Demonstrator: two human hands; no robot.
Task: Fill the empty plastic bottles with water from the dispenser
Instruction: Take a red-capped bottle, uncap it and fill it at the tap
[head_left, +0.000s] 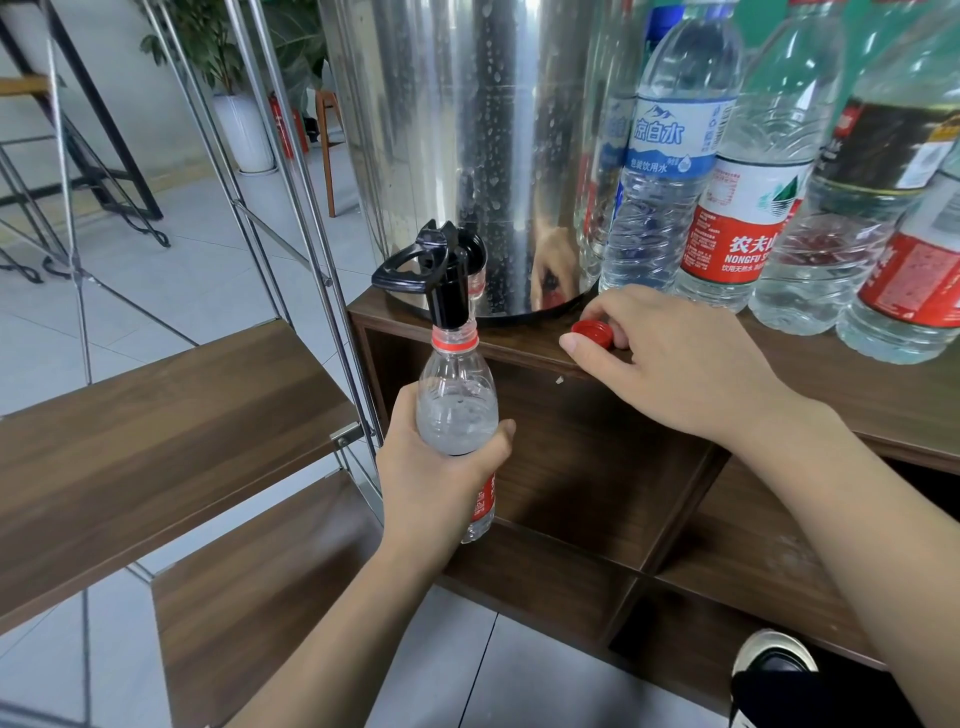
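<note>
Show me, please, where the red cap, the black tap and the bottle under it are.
red cap (592, 332), head view: on its rim.
black tap (448, 291), head view: on its spout.
bottle (453, 400), head view: on its clear shoulder.

Left hand (441, 467) fingers curled in a grip; right hand (670, 364) fingers pinching.

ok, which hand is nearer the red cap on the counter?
Right. The right hand has its fingers on the red cap; the left hand is lower down, gripping the bottle under the tap.
</note>
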